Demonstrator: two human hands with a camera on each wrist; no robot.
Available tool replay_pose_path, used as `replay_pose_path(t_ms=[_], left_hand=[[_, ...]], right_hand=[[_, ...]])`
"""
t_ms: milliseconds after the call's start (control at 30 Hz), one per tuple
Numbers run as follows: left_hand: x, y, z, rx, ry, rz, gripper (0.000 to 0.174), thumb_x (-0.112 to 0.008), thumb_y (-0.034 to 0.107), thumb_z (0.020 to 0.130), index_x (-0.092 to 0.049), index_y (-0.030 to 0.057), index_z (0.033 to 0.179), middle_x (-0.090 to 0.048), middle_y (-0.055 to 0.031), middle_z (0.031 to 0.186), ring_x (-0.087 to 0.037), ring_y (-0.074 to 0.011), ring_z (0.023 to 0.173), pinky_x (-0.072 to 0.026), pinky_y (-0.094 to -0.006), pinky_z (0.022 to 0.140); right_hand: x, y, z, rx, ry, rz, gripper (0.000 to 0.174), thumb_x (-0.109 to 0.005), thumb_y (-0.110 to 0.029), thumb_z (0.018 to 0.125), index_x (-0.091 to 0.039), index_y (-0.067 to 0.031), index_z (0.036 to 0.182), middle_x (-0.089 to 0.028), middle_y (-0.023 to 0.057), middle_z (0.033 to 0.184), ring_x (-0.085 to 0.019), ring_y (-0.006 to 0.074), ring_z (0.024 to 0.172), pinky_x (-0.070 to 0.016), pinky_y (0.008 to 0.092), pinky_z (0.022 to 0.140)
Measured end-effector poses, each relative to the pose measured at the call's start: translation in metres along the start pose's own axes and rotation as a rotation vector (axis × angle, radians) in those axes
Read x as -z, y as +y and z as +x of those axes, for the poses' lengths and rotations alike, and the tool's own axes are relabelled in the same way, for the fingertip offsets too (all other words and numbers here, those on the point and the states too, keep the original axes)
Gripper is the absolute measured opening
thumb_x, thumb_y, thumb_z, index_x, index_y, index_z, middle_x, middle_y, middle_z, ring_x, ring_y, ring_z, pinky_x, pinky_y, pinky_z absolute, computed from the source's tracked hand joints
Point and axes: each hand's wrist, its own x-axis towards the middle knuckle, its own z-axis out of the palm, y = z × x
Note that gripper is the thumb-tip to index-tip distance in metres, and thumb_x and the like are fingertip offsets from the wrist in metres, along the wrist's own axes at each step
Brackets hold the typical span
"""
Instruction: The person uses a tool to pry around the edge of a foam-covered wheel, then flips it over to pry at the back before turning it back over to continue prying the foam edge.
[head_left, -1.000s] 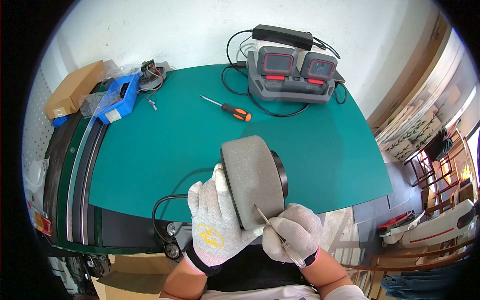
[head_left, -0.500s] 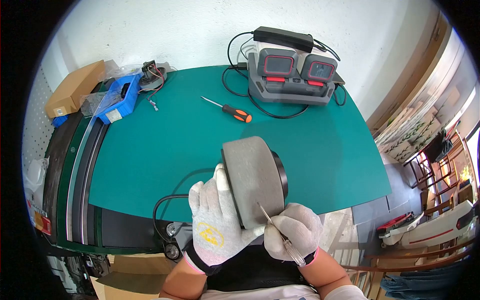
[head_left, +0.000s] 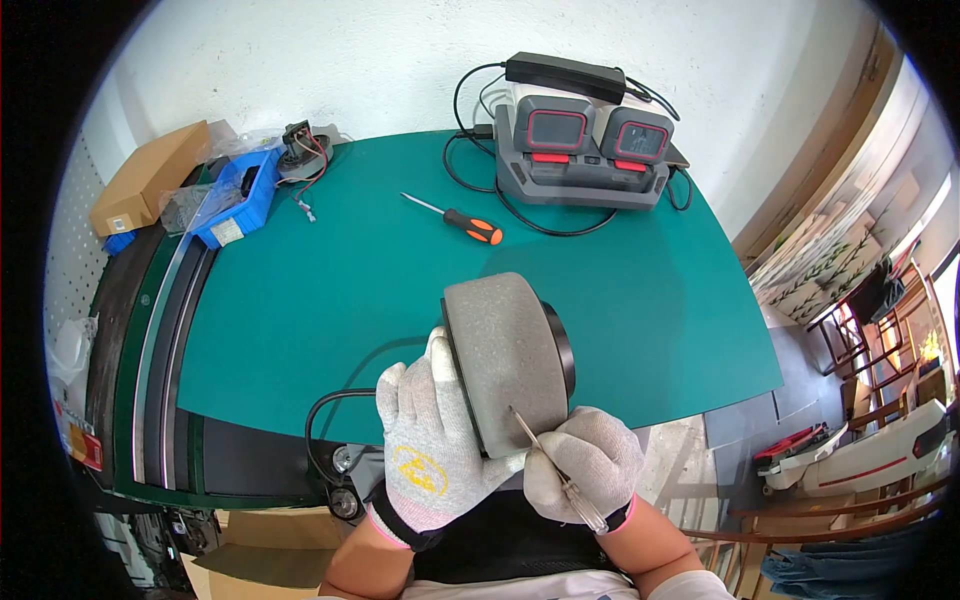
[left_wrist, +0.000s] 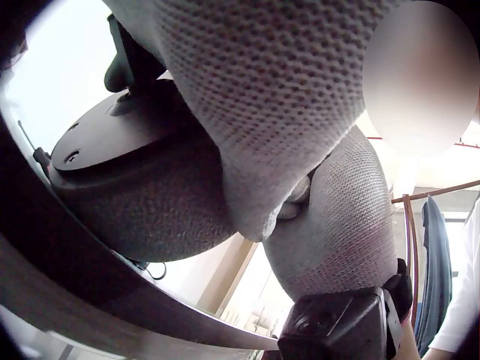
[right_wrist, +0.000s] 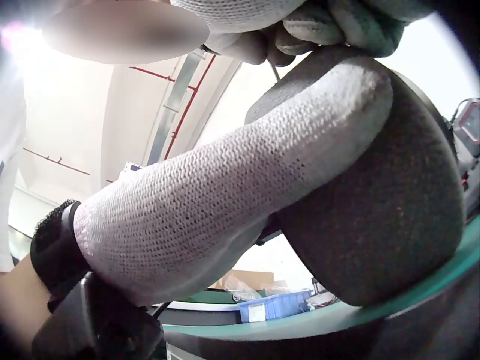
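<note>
Farthest left, a carton (head_left: 150, 180) sits beside a blue bin (head_left: 260, 200), and a wired part (head_left: 302, 150) lies at the bin's right, all pushed to the table's far left corner, presumably to free the working side. The left hand (head_left: 420, 440), gloved, lies along the drum's dark left rim, fingers nearly straight up it and thumb across the grey side, holding it between them; this seems meant to keep it from rolling. An orange-handled screwdriver (head_left: 473, 226) lies beyond, likely parked within reach. The grey drum (head_left: 505, 350) is tipped on its side before the person, over the near edge of the green table (head_left: 320, 290); whether it touches there I cannot tell. A thin tool (head_left: 585, 505) with a clear handle slants up to its lower right side, its tip on or just over the surface. The gloved right hand (head_left: 590, 460) is curled tightly round that tool, close to its tip, probably for fine control. Behind, a charger (head_left: 500, 170) with two batteries (head_left: 558, 127) stands against the wall, apparently near its adapter (head_left: 565, 75) for the cables' sake.
</note>
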Motion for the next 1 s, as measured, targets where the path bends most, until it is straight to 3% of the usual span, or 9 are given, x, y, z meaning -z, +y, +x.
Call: replay_pose_path(t_ms=[600, 833, 900, 933, 1000], left_hand=[[-0.0006, -0.0005, -0.0031, -0.001, -0.010, 0.000, 0.124, -0.061, 0.077, 0.080, -0.025, -0.0202, 0.147, -0.050, -0.0276, 0.128, -0.052, -0.0386, 0.113, -0.0279, -0.0547, 0.105], [-0.0017, -0.0022, -0.0022, -0.003, -0.007, 0.000, 0.124, -0.061, 0.077, 0.079, -0.025, -0.0202, 0.147, -0.050, -0.0274, 0.126, -0.052, -0.0386, 0.112, -0.0283, -0.0550, 0.105], [-0.0041, -0.0041, -0.0033, 0.007, -0.022, -0.054, 0.124, -0.072, 0.068, 0.072, -0.023, -0.0154, 0.149, -0.045, -0.0282, 0.131, -0.045, -0.0449, 0.118, -0.0279, -0.0577, 0.104], [-0.0028, -0.0033, -0.0027, 0.007, -0.022, -0.054, 0.124, -0.072, 0.068, 0.072, -0.023, -0.0154, 0.149, -0.045, -0.0282, 0.131, -0.045, -0.0449, 0.118, -0.0279, -0.0577, 0.104], [0.0012, -0.0006, -0.0005, -0.001, -0.012, -0.019, 0.123, -0.064, 0.075, 0.079, -0.025, -0.0203, 0.147, -0.050, -0.0276, 0.127, -0.052, -0.0390, 0.115, -0.0287, -0.0555, 0.105]], right_hand=[[0.0059, 0.0007, 0.0034, 0.035, -0.106, 0.014, 0.024, -0.073, 0.004, 0.063, -0.066, -0.0013, 0.085, -0.058, 0.0088, 0.061, -0.056, 0.0274, 0.048, -0.0432, 0.0349, 0.044], [0.0016, 0.0001, 0.0043, 0.044, -0.051, -0.007, 0.024, -0.076, 0.004, 0.064, -0.066, -0.0010, 0.085, -0.058, 0.0090, 0.061, -0.057, 0.0282, 0.049, -0.0439, 0.0352, 0.045], [-0.0002, -0.0006, 0.0061, 0.046, -0.015, -0.006, 0.023, -0.076, 0.004, 0.063, -0.066, -0.0012, 0.084, -0.057, 0.0090, 0.061, -0.056, 0.0278, 0.048, -0.0435, 0.0352, 0.044], [0.0005, -0.0011, 0.0062, 0.046, -0.015, -0.006, 0.023, -0.076, 0.004, 0.063, -0.066, -0.0012, 0.084, -0.057, 0.0090, 0.061, -0.056, 0.0278, 0.048, -0.0435, 0.0352, 0.044], [0.0022, -0.0019, 0.0063, 0.019, -0.051, -0.012, 0.022, -0.075, 0.004, 0.063, -0.065, -0.0015, 0.082, -0.056, 0.0089, 0.059, -0.055, 0.0276, 0.047, -0.0432, 0.0351, 0.043]])
